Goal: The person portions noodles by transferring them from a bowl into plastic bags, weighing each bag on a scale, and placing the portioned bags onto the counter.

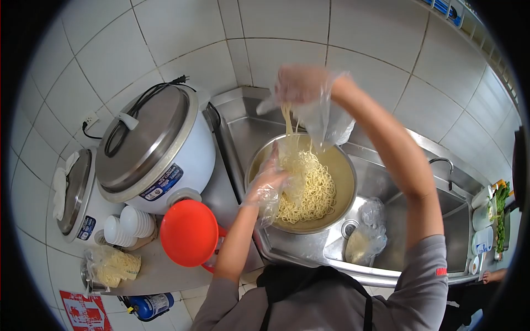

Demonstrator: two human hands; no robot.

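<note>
From my head view, one big metal bowl (pixel 349 171) stands in the left part of the steel sink (pixel 425 226), with a heap of yellow noodles (pixel 314 193) inside it. My right hand (pixel 301 85), in a clear plastic glove, is raised above the far rim, closed around a bunch of strands. My left hand (pixel 269 179), also gloved, is at the bowl's left side by the noodles; I cannot tell how far its fingers are closed.

The lifted strands hang with their long axis nearly upright, pointing down from my right hand into the bowl; the rest lie curled and tangled in all directions.

To my left are two white rice cookers, a large one (pixel 194 151) and another (pixel 100 207) behind it, each with its steel lid on. On the counter (pixel 146 280) I count one red container (pixel 189 231), two stacks of white cups (pixel 138 220) and one clear bag of noodles (pixel 113 266). One more clear bag (pixel 374 218), with something pale in it, lies in the sink, to the right of the bowl
</note>
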